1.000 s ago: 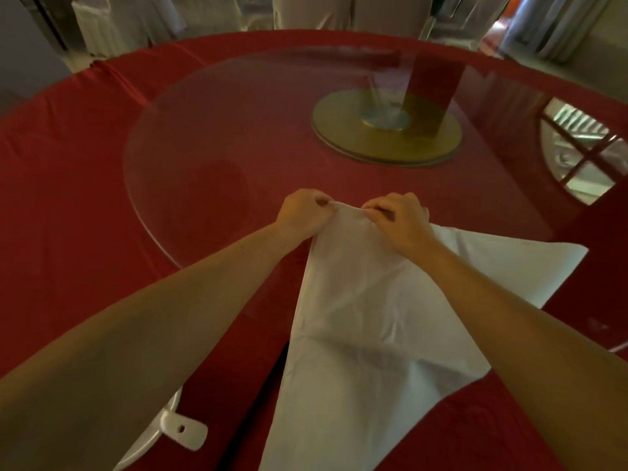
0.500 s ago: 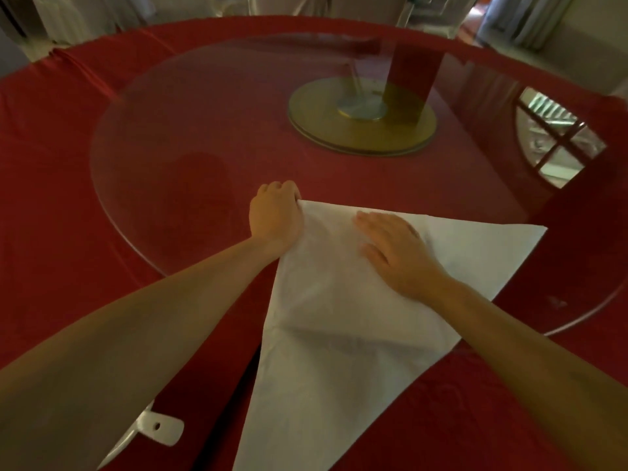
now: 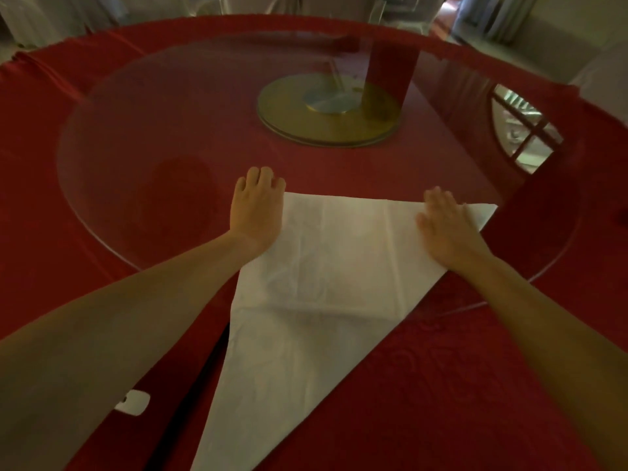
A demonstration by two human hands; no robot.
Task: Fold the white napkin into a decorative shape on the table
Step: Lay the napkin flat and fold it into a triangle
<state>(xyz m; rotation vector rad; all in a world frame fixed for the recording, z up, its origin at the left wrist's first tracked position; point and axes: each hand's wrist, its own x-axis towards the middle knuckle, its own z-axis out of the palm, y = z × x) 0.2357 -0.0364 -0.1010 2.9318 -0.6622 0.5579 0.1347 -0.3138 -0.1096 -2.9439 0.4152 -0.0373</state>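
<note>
Fingers (image 3: pixel 438 202) of both hands now flat, open; right hand (image 3: pixel 445 229) has slid along the napkin (image 3: pixel 326 266) from the left hand (image 3: pixel 256 212), smoothing the fold.

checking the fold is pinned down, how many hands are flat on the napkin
2. The left hand rests flat at the white napkin's far left corner; the right hand lies flat near its far right corner. None hidden.

The napkin (image 3: pixel 316 287) lies flat as a triangle on the table (image 3: pixel 475 385), its far edge up on the glass turntable (image 3: pixel 142 158) and its point running off the near edge. The left hand (image 3: pixel 256 212) presses the far-left corner, the right hand (image 3: pixel 445 226) the far-right — well apart. Behind them sits the turntable's base disc (image 3: pixel 326 127) (under the glass).
</note>
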